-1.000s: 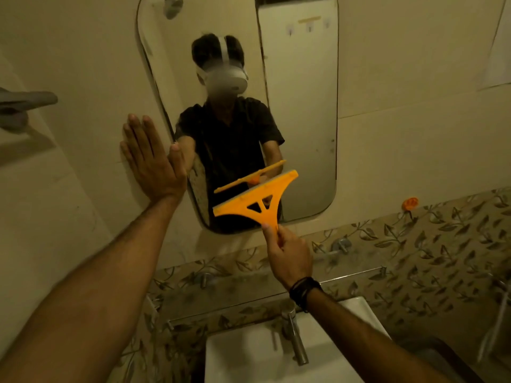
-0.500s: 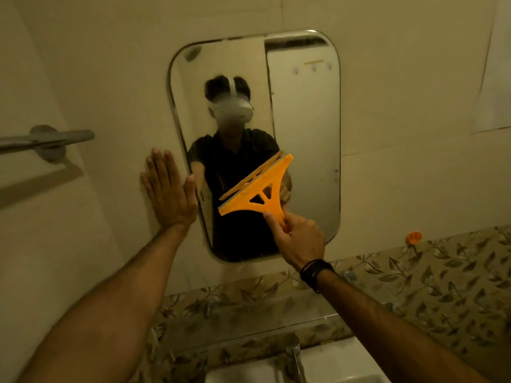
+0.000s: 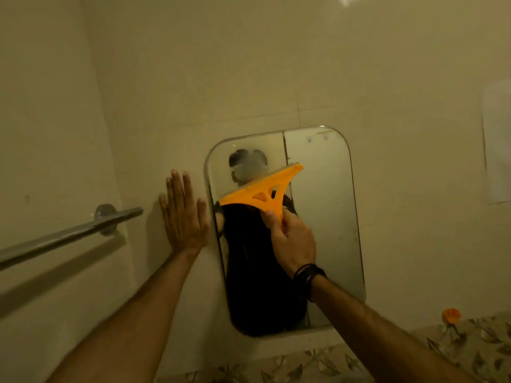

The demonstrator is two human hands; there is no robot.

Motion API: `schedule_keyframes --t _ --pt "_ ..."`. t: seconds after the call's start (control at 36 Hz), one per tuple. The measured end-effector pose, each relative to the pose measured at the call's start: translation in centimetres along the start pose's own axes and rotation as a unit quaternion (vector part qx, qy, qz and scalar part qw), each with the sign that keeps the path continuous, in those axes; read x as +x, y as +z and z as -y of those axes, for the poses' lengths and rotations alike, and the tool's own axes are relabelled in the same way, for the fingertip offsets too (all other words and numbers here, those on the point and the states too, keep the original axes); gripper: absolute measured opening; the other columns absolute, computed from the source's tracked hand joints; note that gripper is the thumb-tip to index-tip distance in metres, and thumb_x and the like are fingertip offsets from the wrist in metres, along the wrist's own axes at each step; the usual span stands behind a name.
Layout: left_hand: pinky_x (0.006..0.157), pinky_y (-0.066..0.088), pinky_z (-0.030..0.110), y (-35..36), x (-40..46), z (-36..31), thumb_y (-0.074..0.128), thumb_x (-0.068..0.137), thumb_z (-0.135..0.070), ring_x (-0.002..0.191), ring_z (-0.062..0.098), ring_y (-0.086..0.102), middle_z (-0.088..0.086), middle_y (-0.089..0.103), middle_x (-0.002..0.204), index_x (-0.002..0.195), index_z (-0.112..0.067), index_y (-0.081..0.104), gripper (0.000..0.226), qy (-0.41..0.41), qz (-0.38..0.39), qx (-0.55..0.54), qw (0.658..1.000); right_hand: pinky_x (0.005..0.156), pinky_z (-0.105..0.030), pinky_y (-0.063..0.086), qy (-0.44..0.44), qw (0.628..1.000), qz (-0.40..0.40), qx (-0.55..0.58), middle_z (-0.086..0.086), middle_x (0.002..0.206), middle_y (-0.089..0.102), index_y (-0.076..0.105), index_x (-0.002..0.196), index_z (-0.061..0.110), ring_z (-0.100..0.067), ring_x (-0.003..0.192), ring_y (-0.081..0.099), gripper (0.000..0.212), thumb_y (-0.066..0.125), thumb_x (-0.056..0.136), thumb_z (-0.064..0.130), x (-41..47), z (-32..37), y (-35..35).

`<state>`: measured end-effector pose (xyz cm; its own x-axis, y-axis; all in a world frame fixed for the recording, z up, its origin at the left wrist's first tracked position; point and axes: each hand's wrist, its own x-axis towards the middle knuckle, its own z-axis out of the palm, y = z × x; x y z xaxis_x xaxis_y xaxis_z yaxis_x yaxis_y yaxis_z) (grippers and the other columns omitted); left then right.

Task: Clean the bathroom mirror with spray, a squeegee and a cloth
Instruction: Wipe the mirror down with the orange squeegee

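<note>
A rounded rectangular mirror (image 3: 326, 217) hangs on the beige wall and reflects a person in a dark shirt. My right hand (image 3: 293, 241) grips the handle of an orange squeegee (image 3: 262, 189), whose blade lies tilted against the upper left part of the glass, right end higher. My left hand (image 3: 184, 214) rests flat on the wall just left of the mirror's edge, fingers spread upward, holding nothing. A dark band circles my right wrist. No spray bottle or cloth is in view.
A metal towel bar (image 3: 69, 236) sticks out from the left wall at hand height. A small orange hook (image 3: 451, 315) sits on the wall at lower right, above leaf-patterned tiles (image 3: 470, 352). A pale sheet (image 3: 497, 139) hangs at the far right.
My right hand has carried the squeegee from near the mirror's bottom up to its upper part. The view has tilted upward, so the sink and tap dropped out of sight. My left hand stays on the wall.
</note>
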<state>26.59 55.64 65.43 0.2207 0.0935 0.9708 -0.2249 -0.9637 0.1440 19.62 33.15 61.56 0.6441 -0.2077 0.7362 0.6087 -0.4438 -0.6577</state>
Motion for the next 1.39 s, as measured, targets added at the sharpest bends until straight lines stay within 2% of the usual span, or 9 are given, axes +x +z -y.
schedule_keyframes --t 0.14,0.22,0.31,0.44,0.56,0.64,1.0,1.17,1.39 --pt "0.128 0.007 0.049 0.8 3.2 0.1 0.018 0.105 -0.040 0.159 0.022 0.004 0.005 0.007 0.172 0.164 -0.017 0.011 0.063 -0.004 0.011 -0.007 1.000 0.070 -0.045 0.060 0.031 0.995 -0.021 0.090 0.003 0.077 0.069 0.061 0.082 0.026 -0.019 0.069 0.067 0.042 0.043 0.096 0.062 4.1 4.2 1.4" --pt "0.127 0.008 0.053 1.7 3.2 0.4 0.016 0.106 -0.041 0.159 0.023 0.003 0.005 0.005 0.172 0.163 -0.018 0.007 0.062 -0.021 0.023 0.002 1.000 0.071 -0.050 0.060 0.037 0.989 -0.019 0.139 -0.003 0.076 0.068 0.062 0.086 0.022 -0.025 0.068 0.066 0.041 0.045 0.097 0.057 5.9 6.7 1.8" --pt "0.128 0.005 0.050 2.2 2.9 0.6 0.016 0.106 -0.041 0.159 0.022 0.001 0.004 0.001 0.172 0.164 -0.019 0.004 0.063 -0.014 0.016 0.017 1.000 0.063 -0.043 0.060 0.042 0.983 -0.021 0.176 -0.009 0.075 0.064 0.062 0.090 0.017 -0.022 0.059 0.061 0.037 0.046 0.101 0.048 7.5 8.5 2.3" --pt "0.128 0.004 0.049 2.5 3.1 0.9 0.018 0.105 -0.041 0.159 0.021 0.003 0.003 0.002 0.172 0.163 -0.021 0.004 0.063 -0.016 0.010 0.011 1.000 0.070 -0.053 0.059 0.025 0.984 -0.038 0.171 -0.001 0.070 0.064 0.057 0.082 0.029 -0.029 0.069 0.067 0.030 0.044 0.098 0.050 8.5 9.4 3.9" --pt "0.126 0.011 0.052 2.8 3.1 1.0 0.018 0.105 -0.040 0.158 0.025 0.011 0.007 0.009 0.171 0.163 -0.016 0.012 0.063 -0.009 -0.001 0.019 1.000 0.066 -0.035 0.049 -0.001 0.989 -0.038 0.142 0.011 0.071 0.056 0.056 0.083 0.024 -0.007 0.066 0.055 0.030 0.044 0.102 0.044 8.5 9.5 4.9" --pt "0.127 0.011 0.053 2.9 3.0 1.2 0.020 0.104 -0.040 0.158 0.025 0.009 0.007 0.008 0.171 0.163 -0.014 0.015 0.065 0.003 -0.006 0.015 1.000 0.062 -0.024 0.038 0.013 0.992 -0.035 0.124 0.010 0.072 0.055 0.057 0.086 0.021 -0.003 0.065 0.051 0.033 0.042 0.103 0.044 8.4 8.9 5.6" --pt "0.127 0.009 0.052 2.7 2.6 1.2 0.020 0.106 -0.038 0.159 0.023 0.004 0.007 0.006 0.172 0.164 -0.015 0.013 0.063 0.015 -0.015 0.028 0.999 0.055 -0.022 0.034 0.040 0.993 -0.021 0.105 0.009 0.071 0.054 0.054 0.086 0.024 -0.004 0.061 0.049 0.032 0.039 0.104 0.045 6.0 5.7 6.3" --pt "0.128 0.007 0.050 2.8 2.4 1.1 0.023 0.107 -0.035 0.159 0.023 0.002 0.007 0.005 0.172 0.164 -0.014 0.011 0.061 0.016 -0.025 0.030 0.999 0.062 -0.026 0.046 0.068 0.985 0.007 0.155 -0.001 0.082 0.061 0.059 0.089 0.022 -0.012 0.067 0.057 0.033 0.041 0.103 0.046 3.5 2.1 6.9" --pt "0.128 0.006 0.050 2.6 2.5 0.9 0.018 0.105 -0.036 0.159 0.022 -0.001 0.007 0.002 0.172 0.164 -0.015 0.008 0.063 0.011 -0.012 0.024 1.000 0.048 -0.018 0.036 0.121 0.979 0.038 0.159 0.003 0.067 0.053 0.063 0.092 0.017 -0.004 0.052 0.045 0.040 0.042 0.101 0.049 -3.2 -2.5 6.7"
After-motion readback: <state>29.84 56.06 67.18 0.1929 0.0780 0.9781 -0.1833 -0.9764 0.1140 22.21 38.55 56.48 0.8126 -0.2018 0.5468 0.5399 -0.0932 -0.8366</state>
